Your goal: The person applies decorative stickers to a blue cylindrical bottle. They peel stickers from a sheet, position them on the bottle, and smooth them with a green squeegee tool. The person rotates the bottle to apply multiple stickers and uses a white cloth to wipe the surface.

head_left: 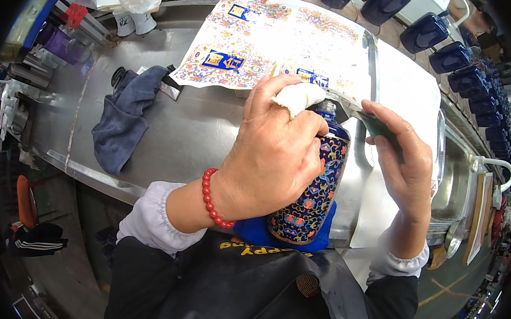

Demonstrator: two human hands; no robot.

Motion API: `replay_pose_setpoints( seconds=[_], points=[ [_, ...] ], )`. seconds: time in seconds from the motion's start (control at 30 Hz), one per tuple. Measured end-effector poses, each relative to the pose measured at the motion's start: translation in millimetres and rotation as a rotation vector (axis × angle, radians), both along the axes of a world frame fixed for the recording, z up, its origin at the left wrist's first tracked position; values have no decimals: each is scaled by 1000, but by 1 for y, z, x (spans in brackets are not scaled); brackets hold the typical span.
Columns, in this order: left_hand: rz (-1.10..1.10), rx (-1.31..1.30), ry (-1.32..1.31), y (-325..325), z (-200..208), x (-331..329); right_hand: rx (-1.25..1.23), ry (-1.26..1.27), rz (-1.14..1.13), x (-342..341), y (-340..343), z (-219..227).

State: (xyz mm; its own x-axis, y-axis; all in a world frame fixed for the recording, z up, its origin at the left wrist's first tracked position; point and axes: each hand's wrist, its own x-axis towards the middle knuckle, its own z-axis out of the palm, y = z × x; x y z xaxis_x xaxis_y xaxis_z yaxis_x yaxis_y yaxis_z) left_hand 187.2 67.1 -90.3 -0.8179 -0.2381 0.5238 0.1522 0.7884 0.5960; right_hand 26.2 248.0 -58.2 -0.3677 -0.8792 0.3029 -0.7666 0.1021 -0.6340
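Observation:
A dark blue bottle (319, 188) with colourful flowers leans in front of me, its short neck pointing away. Its base rests on a bright blue cloth or pad (256, 231) near my apron. My left hand (277, 152), with a red bead bracelet at the wrist, is closed around the bottle's upper part. White wrapping (299, 97) covers one of its fingers. My right hand (402, 159) grips a dark green handled tool (378, 128), whose thin metallic end reaches to the bottle's neck. Its exact kind is unclear.
Floral printed sheets (238, 35) lie across the metal worktop (180, 123). A grey-blue towel (128, 116) is on the left. Several dark blue bottles or jars (424, 32) line the far edge and right. A sink (452, 181) with a white tap (501, 167) stands at right.

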Motion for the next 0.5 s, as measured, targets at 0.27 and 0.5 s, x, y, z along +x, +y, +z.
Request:
replay_pose_setpoints(
  seconds=[0.27, 0.5],
  points=[
    [8, 85, 32, -4, -6, -2, -89, -241, -80, 0, -2, 3],
    [-54, 127, 54, -6, -6, -4, 32, -186, -42, -18, -15, 20]
  ],
)
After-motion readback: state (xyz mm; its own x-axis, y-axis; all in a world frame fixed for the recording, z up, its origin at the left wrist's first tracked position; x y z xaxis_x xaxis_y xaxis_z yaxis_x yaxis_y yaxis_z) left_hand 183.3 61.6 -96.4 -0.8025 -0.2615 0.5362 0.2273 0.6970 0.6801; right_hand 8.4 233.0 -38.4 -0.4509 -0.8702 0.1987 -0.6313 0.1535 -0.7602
